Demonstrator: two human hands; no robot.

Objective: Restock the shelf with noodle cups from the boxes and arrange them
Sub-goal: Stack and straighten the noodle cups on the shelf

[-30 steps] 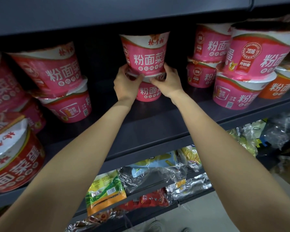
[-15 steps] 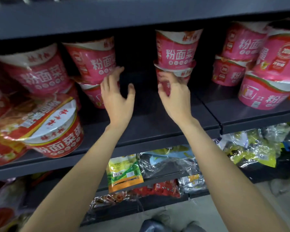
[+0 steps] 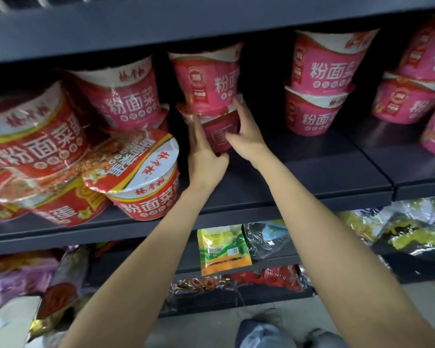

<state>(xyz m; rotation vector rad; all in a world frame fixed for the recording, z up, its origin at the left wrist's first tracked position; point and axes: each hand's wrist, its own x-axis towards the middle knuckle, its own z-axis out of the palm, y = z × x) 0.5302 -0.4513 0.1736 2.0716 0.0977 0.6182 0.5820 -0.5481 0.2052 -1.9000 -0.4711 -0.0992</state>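
Note:
A stack of two pink noodle cups stands mid-shelf: the upper cup (image 3: pixel 209 81) sits on the lower cup (image 3: pixel 219 131). My left hand (image 3: pixel 204 156) holds the lower cup's left side, fingers running up it and thumb at its front base. My right hand (image 3: pixel 246 136) grips the same cup's right side, with its fingertips reaching the rim where the two cups meet. Another pink two-cup stack (image 3: pixel 319 96) stands to the right, apart from my hands.
Red noodle cups (image 3: pixel 141 187) lie tilted and piled at the shelf's left front, close to my left wrist. More pink cups sit behind them (image 3: pixel 126 96) and at far right (image 3: pixel 407 101). The dark shelf board (image 3: pixel 312 177) is bare in front of the stacks. Snack bags (image 3: pixel 224 249) fill the lower shelves.
Both hands let go of the stack now at the right, crossed leftward open, and now clasp the lower cup of the neighbouring stack. The view has swung left.

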